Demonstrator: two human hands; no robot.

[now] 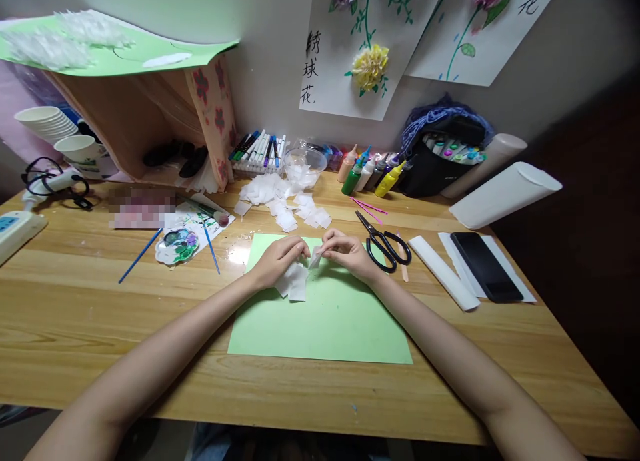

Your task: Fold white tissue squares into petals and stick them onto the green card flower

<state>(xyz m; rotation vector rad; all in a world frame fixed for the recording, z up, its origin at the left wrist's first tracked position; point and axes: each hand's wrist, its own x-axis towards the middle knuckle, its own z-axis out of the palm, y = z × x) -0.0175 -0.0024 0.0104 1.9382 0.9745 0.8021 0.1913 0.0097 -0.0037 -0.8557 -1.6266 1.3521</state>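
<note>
In the head view, the small piece of paper (315, 256) stands between the two hands, above the upper part of a green sheet (320, 334) on the worktop (185, 374). It looks thin, soft and a little see-through, so it should weigh almost nothing, fold readily, and crease or tear if pulled hard; a draught could shift it. The safest hold is probably a light fingertip pinch at an edge or corner, leaving the middle uncrushed.

The right hand (349, 253) has its thumb and forefinger together on the piece, which sticks out from that grip toward the left hand (283, 260). The left hand's fingers are curled, their tips just beside the piece; whether they also pinch it cannot be told. Several loose white squares (296, 286) lie partly under the left hand, their lower ends showing below it on the green sheet; whether its grip is clamped on them is hidden.

More squares of the same kind lie in a loose pile (273, 189) beyond the sheet, next to a clear bowl (307, 164). The scissors (383, 241) rest near the right hand, their handles at the sheet's edge.
</note>
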